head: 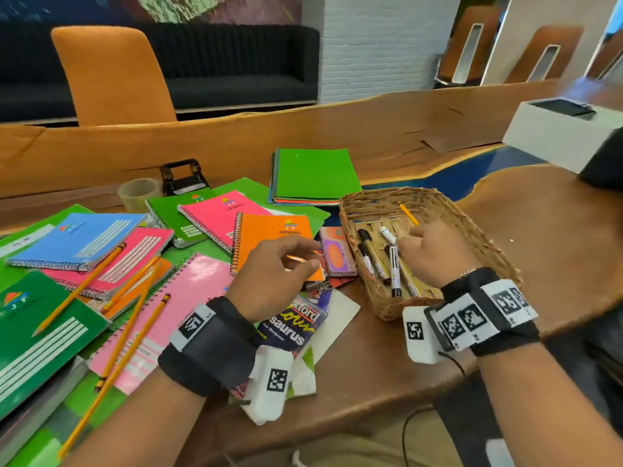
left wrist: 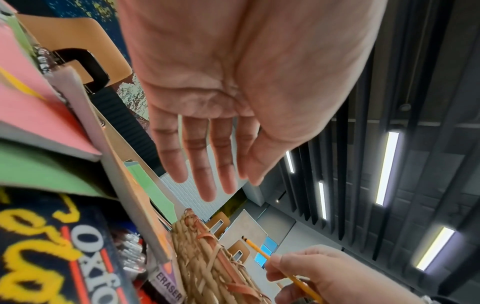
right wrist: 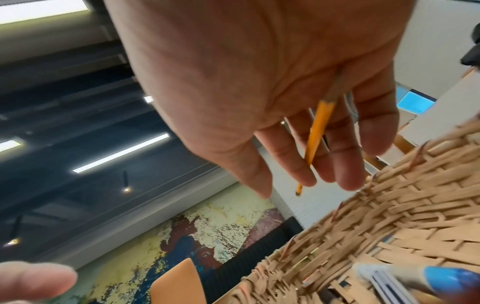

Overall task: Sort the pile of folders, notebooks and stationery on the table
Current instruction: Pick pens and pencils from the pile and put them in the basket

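Observation:
My right hand [head: 409, 237] hovers low inside the woven basket [head: 478, 230] and pinches a yellow pencil [head: 408, 214], whose tip points to the basket's far side. The right wrist view shows that pencil [right wrist: 318, 131] running between the fingers above the weave [right wrist: 415, 195]. Markers [head: 372, 254] and a white pen [head: 394, 267] lie in the basket. My left hand [head: 315, 256] floats empty, fingers relaxed, over the orange spiral notebook [head: 269, 234] and an eraser pack [head: 337, 252]. Its palm [left wrist: 215, 179] holds nothing.
Spiral notebooks, blue [head: 81, 237], pink [head: 222, 214] and green [head: 37, 332], cover the table's left with loose pencils [head: 135, 338] on top. A folder stack [head: 313, 173] lies behind the basket. A thesaurus [head: 293, 325], tape roll [head: 138, 193], dispenser [head: 183, 176] and white box [head: 556, 136] are around.

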Demonstrator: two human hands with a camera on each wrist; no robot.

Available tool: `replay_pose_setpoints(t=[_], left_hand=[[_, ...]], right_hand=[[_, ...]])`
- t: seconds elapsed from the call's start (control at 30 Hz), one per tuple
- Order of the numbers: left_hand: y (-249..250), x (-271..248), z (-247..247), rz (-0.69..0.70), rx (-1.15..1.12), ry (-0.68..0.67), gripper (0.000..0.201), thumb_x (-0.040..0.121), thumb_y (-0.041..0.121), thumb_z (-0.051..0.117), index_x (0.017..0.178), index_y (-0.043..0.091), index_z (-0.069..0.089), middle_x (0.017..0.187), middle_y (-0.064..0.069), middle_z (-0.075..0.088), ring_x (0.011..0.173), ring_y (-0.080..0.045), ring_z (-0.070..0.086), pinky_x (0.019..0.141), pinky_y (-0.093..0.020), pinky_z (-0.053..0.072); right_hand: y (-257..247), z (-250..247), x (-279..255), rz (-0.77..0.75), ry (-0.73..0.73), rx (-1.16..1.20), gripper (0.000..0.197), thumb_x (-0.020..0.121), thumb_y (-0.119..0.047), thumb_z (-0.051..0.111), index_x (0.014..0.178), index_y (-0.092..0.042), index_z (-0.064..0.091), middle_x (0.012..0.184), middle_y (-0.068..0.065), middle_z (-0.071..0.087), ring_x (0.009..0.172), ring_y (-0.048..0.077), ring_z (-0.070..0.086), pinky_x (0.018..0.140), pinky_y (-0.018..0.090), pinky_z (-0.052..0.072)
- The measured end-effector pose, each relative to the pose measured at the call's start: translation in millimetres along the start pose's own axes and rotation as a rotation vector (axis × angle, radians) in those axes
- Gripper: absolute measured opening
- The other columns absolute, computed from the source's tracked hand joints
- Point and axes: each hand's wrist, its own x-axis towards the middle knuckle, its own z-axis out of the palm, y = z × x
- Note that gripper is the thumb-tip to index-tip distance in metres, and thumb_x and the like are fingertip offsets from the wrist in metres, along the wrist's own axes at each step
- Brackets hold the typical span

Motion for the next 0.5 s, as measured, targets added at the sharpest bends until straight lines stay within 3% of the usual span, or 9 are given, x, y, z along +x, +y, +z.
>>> replay_pose_setpoints(t=[0.13,0.23,0.37,0.5], left_hand=[[-2,0,-2,-0.009,0.001,0.009,0.018,0.091,0.014,0.068,0.105,0.025,0.070,0.098,0.004,0.072,0.080,-0.006,0.067,0.064,-0.013,0.052],[-4,2,-8,-0.019,0.015,0.036,0.019,0.090,0.017,0.069,0.109,0.022,0.071,0.098,0.008,0.072,0.084,-0.009,0.068,0.074,-0.020,0.056],[-6,3,-19,0.005,0.026,0.072,0.020,0.090,0.012,0.068,0.107,0.021,0.070,0.097,0.006,0.072,0.086,-0.009,0.067,0.075,-0.016,0.053],[-12,-3,-34,0.000,0.065,0.086,0.023,0.089,0.005,0.068,0.101,0.025,0.068,0.098,0.005,0.071,0.085,-0.005,0.067,0.074,-0.013,0.051]], right_hand=[[1,1,2,-0.001,-0.049,-0.045,0.048,0.098,-0.040,0.051,0.125,-0.001,0.060,0.130,0.015,0.060,0.121,0.032,0.054,0.098,0.041,0.046],[1,4,3,-0.022,-0.054,-0.040,0.053,0.097,-0.042,0.052,0.134,-0.004,0.057,0.138,0.013,0.055,0.127,0.030,0.050,0.102,0.040,0.042],[-13,7,-2,-0.117,-0.006,0.033,0.040,0.096,-0.035,0.056,0.128,-0.012,0.063,0.133,0.006,0.061,0.123,0.025,0.054,0.099,0.036,0.043],[-45,20,-9,-0.297,0.017,0.179,0.028,0.092,-0.016,0.058,0.118,-0.016,0.069,0.113,0.001,0.070,0.098,0.017,0.063,0.081,0.029,0.047]])
